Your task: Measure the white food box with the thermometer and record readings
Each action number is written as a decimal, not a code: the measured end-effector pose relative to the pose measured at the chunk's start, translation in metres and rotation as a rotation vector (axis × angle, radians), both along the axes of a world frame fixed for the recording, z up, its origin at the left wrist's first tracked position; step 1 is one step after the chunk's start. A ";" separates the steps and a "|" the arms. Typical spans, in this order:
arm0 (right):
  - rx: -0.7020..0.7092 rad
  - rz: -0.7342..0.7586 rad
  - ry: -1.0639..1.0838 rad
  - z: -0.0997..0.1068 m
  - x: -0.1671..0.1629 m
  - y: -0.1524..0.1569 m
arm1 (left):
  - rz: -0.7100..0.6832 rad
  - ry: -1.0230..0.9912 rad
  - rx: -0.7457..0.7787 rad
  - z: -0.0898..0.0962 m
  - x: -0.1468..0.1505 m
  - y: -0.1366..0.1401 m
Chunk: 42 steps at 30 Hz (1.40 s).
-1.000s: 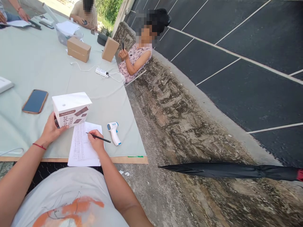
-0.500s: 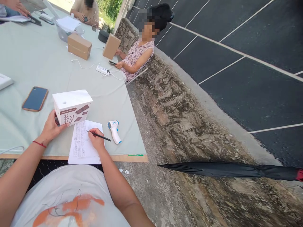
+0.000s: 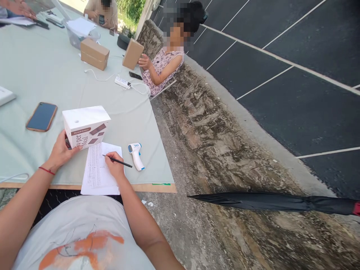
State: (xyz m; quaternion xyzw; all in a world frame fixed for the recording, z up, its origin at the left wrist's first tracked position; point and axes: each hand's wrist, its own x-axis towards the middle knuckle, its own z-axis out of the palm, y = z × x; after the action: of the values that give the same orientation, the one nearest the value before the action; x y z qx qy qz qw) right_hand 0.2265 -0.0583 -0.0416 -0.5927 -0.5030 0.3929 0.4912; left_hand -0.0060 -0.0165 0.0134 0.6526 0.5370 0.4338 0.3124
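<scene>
My left hand (image 3: 62,152) grips the lower left side of a white cardboard box (image 3: 86,116) with brown print, its thumb along the printed face. Something small and dark shows by those fingers, too little of it to name. A black pen (image 3: 123,163) is pinched in my right hand (image 3: 114,163), its tip over a printed sheet of paper (image 3: 97,176). The sheet lies partly under the box and reaches past the table's near edge. Just right of my right hand lies a white and blue infrared thermometer (image 3: 137,156).
A phone in a brown case (image 3: 41,117) lies left of the box on the cloth-covered table (image 3: 135,112). Farther back are brown cartons (image 3: 95,54), a power strip (image 3: 122,82) and a plastic basket (image 3: 75,42). People sit around the far side. A folded black umbrella (image 3: 261,201) extends at right.
My hands, the box and the pen look almost unmoved. The person at the right has put a phone on the table and raised a hand beside the upright carton.
</scene>
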 end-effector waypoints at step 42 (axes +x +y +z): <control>-0.003 0.021 0.002 0.001 0.002 -0.001 | -0.003 -0.036 -0.011 -0.004 -0.001 0.000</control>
State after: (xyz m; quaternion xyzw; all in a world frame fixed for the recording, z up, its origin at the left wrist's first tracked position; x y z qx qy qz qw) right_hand 0.2288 -0.0589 -0.0409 -0.5876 -0.5082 0.3995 0.4867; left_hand -0.0069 -0.0168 0.0098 0.6437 0.5327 0.4422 0.3262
